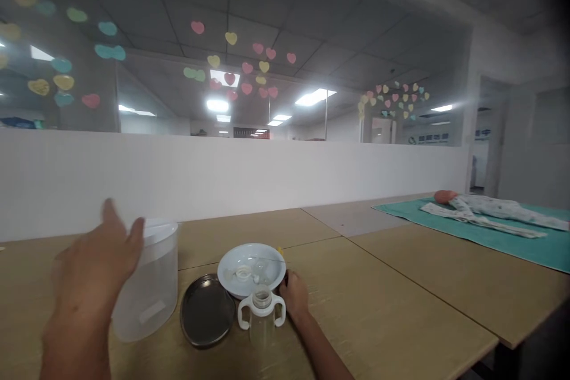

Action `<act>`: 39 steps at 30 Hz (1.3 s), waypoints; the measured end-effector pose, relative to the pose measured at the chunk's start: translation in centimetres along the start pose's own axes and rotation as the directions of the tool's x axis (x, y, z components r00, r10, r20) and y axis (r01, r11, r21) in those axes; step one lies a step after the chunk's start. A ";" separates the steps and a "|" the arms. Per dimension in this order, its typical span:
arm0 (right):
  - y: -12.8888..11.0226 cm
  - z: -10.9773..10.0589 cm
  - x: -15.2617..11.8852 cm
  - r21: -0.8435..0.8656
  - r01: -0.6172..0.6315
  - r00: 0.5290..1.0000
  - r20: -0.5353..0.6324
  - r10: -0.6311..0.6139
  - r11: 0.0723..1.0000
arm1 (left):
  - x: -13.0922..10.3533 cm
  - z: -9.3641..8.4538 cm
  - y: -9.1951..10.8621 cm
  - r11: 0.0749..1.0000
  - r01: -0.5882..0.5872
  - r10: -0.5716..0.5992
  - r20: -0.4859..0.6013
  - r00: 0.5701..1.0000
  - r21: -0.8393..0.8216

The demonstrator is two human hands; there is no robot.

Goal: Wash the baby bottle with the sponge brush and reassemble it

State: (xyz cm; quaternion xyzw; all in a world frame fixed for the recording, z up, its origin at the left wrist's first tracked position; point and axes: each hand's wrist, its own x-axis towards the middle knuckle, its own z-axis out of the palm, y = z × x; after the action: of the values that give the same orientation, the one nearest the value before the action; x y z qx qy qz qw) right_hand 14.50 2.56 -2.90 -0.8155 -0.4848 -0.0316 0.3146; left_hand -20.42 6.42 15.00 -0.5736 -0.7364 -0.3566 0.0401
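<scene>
My left hand (95,258), slightly blurred, is raised with thumb and fingers apart, in front of the upper left side of a translucent plastic tub (154,285). It overlaps the tub in view; whether it touches cannot be told. My right hand (294,294) has its fingers curled at the right rim of a white bowl (252,291). Inside the bowl lie a white ring (243,273) and clear and white bottle parts (262,272). Before the bowl stands an uncapped clear baby bottle (262,323) with two white handles.
A dark metal tray (208,312) lies between tub and bowl. Something small and yellow (280,252) shows behind the bowl's rim. At the right, a baby doll (490,208) and a patterned cloth (481,222) rest on a teal mat (543,249). A white wall (267,172) borders the wooden table (378,309).
</scene>
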 end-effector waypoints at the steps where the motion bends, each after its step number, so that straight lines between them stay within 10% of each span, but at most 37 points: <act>1: 0.0 0.0 0.0 -0.002 0.003 1.000 0.000 -0.003 1.000 | -1.2 -0.7 1.6 0.994 -0.106 0.106 0.030 0.994 0.003; 6: 0.1 -0.1 0.1 -0.004 0.019 1.000 0.000 -0.019 1.000 | -5.5 2.6 8.8 0.763 -0.607 0.644 0.186 0.742 -0.222; 11: 0.2 -0.2 0.2 -0.017 0.019 1.000 -0.003 -0.019 1.000 | -8.0 11.1 12.3 0.706 -0.694 0.661 0.487 0.571 -0.144; 20: -0.3 -0.6 0.2 -0.096 0.033 0.999 0.023 -0.031 0.995 | -10.6 16.3 12.0 0.778 -0.616 0.585 0.492 0.644 -0.119; 31: -0.9 -1.9 -0.3 -0.189 -0.056 0.998 0.014 0.060 0.980 | -7.8 14.2 12.9 0.801 -0.507 0.588 0.258 0.766 -0.319; 39: 0.6 -2.4 0.9 -0.110 -0.222 0.975 -0.049 0.218 0.969 | -6.4 12.6 12.6 0.561 -0.332 0.580 0.074 0.811 -0.759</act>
State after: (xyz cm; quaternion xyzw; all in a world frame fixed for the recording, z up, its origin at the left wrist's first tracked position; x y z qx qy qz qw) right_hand 16.06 1.77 -0.93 -0.8801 -0.3831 -0.0392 0.2776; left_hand -2.78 9.51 8.69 -0.7641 -0.3572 -0.4934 -0.2122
